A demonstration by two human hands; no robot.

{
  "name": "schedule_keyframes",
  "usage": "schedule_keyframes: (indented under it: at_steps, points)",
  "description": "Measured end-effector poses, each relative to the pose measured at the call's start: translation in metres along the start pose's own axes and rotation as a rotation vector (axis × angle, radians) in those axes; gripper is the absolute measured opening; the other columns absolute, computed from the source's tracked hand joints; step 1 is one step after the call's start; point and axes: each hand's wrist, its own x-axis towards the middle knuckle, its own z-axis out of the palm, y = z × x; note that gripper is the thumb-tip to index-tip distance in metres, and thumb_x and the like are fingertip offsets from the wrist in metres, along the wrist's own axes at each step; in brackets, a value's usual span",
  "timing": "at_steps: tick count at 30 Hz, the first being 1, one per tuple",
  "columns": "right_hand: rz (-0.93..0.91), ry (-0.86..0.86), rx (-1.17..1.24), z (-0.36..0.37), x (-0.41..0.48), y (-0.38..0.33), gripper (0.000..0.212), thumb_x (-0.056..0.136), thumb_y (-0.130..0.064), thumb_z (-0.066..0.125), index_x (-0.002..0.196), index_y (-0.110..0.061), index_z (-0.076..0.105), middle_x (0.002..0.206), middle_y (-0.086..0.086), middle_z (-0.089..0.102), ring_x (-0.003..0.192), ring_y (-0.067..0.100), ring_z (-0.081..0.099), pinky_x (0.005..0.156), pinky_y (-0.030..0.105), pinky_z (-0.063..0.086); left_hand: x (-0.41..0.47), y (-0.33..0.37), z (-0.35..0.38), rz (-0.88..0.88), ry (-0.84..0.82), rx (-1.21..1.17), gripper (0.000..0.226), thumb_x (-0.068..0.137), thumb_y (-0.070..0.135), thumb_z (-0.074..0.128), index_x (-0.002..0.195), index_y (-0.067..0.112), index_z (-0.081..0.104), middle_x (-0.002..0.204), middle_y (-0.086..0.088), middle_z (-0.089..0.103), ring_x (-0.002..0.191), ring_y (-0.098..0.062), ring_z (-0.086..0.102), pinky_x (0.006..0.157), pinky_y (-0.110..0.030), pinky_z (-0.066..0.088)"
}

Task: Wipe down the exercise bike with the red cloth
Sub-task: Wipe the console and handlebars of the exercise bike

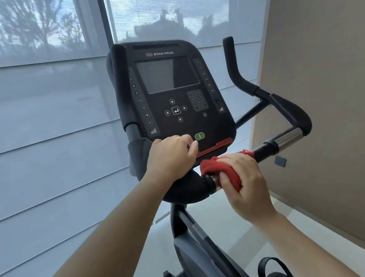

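Two broad window panes (37,134) behind sheer pleated blinds fill the left and back of the view, with bare trees and rooftops showing dimly through them. A beige wall (335,71) closes the right side, just beside the bike's right handlebar, and carries a small dark plate (280,161). The pale floor (233,229) lies below.

The exercise bike (200,266) stands facing the window, its dark post rising to a black console (165,47). The console blocks the sight of most of the left handlebar. A strapped pedal (273,270) shows at the bottom edge.

The right handlebar (284,140) runs from the hub under the console out to a chrome sleeve and a padded grip that bends upward.

The left hand (170,156) rests on the hub, fingers curled against the console's lower edge; whether it truly grips cannot be told. The right hand (245,181) is wrapped around the red cloth (215,168), which is bunched around the handlebar close to the hub.

The console reads "STAR TRAC" above a dark screen (164,75). The numbers 3, 6, 9, 12, 15, 18, 21 run down its left edge; those on the right are too small to read. A number keypad (197,100) sits below the screen, and a green button (199,136) lies just beside the left fingertips.
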Motion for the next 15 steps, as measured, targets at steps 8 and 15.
schedule_keyframes:
  at_steps: [8,15]
  points:
    - [0.341,0.068,-0.257,-0.022,0.021,0.023,0.033,0.09,-0.035,0.038,0.1,-0.014,0.062,0.103,0.002,0.065,0.102,0.02,0.053,0.091,0.028,0.03,0.002,0.001,-0.001,0.01,-0.02,-0.012,0.036,0.097,0.04,0.031,0.102,0.026,0.063,0.095,0.006,0.066,0.09,-0.017,0.06,0.081,-0.035,0.035]
    - [0.151,-0.079,-0.305,-0.016,0.021,0.015,0.037,0.088,-0.041,0.038,0.102,-0.016,0.062,0.121,0.003,0.062,0.118,0.021,0.052,0.105,0.044,0.032,0.008,0.002,-0.003,0.016,-0.007,-0.106,0.026,0.095,0.039,0.041,0.104,0.03,0.063,0.098,0.011,0.065,0.093,-0.014,0.059,0.074,-0.036,0.051]
